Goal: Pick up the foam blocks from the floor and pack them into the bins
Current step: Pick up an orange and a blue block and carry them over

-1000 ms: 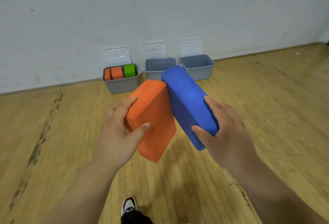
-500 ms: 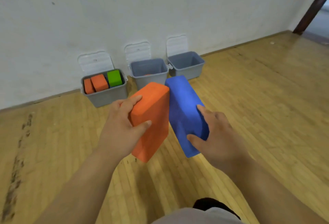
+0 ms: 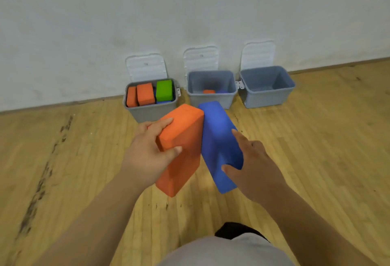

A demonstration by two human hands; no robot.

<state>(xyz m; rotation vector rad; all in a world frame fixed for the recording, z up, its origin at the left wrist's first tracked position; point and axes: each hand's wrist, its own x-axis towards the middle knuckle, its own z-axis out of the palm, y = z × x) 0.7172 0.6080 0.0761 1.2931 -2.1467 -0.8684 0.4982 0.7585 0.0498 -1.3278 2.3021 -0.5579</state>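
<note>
Head cam: left hand [image 3: 147, 156] curls fingers and thumb round matte orange foam brick [image 3: 185, 164], right hand [image 3: 255, 166] grips blue brick [image 3: 217, 137] same way, top corners touching, both held above plank floor [image 3: 316, 160]. Grey plastic bins [image 3: 211, 102] along floor's wall edge, leftmost bin [image 3: 152, 113] packed with blocks.

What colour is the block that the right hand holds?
Blue. The block in the right hand shows best in the head view.
</note>
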